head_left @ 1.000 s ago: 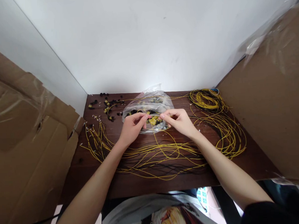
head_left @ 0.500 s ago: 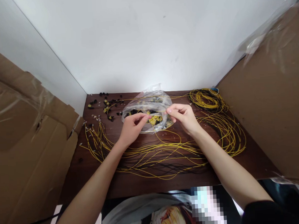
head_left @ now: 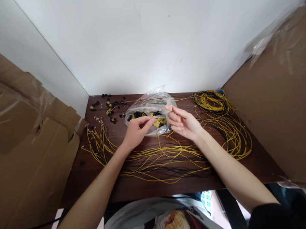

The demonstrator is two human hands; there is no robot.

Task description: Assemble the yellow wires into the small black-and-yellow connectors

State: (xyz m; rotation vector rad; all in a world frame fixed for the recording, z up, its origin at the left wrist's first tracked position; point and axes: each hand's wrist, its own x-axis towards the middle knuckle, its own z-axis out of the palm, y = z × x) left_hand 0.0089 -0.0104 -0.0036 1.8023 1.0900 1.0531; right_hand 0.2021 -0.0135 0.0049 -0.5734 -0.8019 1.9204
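My left hand (head_left: pixel 138 131) is closed in a pinch, thumb against forefinger, on a thin yellow wire (head_left: pixel 158 140). From the pinch the wire drops and curls in a loop over the bundle of yellow and black wires (head_left: pixel 155 152). My right hand (head_left: pixel 182 122) is open to its right, forefinger stretched out and the other fingers loosely bent. A strand of wire passes close to its fingertips; whether they touch it I cannot tell. Behind both hands lies a clear plastic bag (head_left: pixel 149 109) holding small yellow and black parts (head_left: pixel 160 121).
Loose small black and yellow parts (head_left: pixel 109 108) lie at the back left of the brown table (head_left: pixel 157 189). A coil of yellow and black wire (head_left: pixel 210 101) sits at the back right. Cardboard (head_left: pixel 23 148) stands on the left, another cardboard panel (head_left: pixel 277 101) on the right.
My right hand has opened from its pinch on the yellow wire, its forefinger now stretched out. The wire's loop hangs lower. My left hand stays nearly in place.
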